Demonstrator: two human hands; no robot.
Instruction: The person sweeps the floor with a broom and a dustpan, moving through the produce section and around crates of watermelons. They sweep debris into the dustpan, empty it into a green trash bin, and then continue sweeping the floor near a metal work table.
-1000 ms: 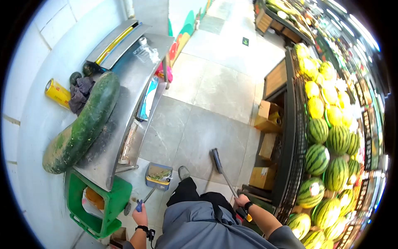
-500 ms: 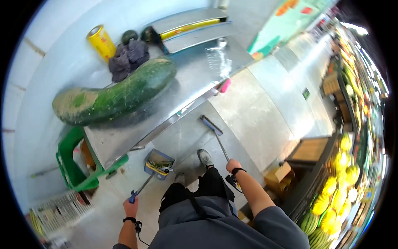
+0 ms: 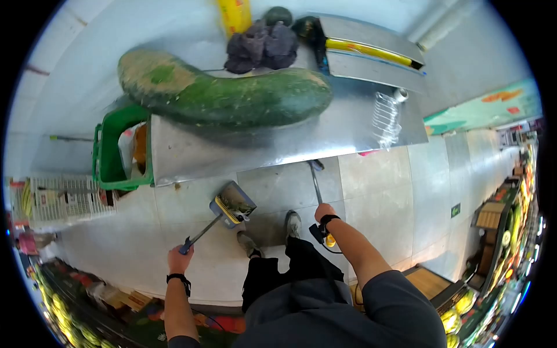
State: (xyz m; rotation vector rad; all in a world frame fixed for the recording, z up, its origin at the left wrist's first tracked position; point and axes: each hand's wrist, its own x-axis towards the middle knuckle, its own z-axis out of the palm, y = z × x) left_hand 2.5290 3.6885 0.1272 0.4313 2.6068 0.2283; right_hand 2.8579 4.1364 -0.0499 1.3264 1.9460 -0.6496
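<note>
My left hand [image 3: 181, 258] is closed round the handle of a dustpan [image 3: 233, 204], which stands on the floor with its comb-like yellow edge showing and some green and pale debris inside. My right hand [image 3: 325, 213] grips the pole of a broom [image 3: 317, 184]; its head lies partly under the front edge of the steel table [image 3: 278, 145]. On the table rests a long, curved green gourd [image 3: 232, 98], with dark crumpled bags [image 3: 262, 46] behind it.
A green bin [image 3: 110, 152] with waste in it stands at the table's left end. White crates [image 3: 69, 200] are farther left. A wrapping-film dispenser [image 3: 371, 64] sits on the table. Fruit shelves [image 3: 493, 232] line the right, and more produce [image 3: 64, 307] is at lower left.
The view has turned, so the table now lies nearly level across it. The broom head has moved from open floor to the table's edge. Both hands keep their holds.
</note>
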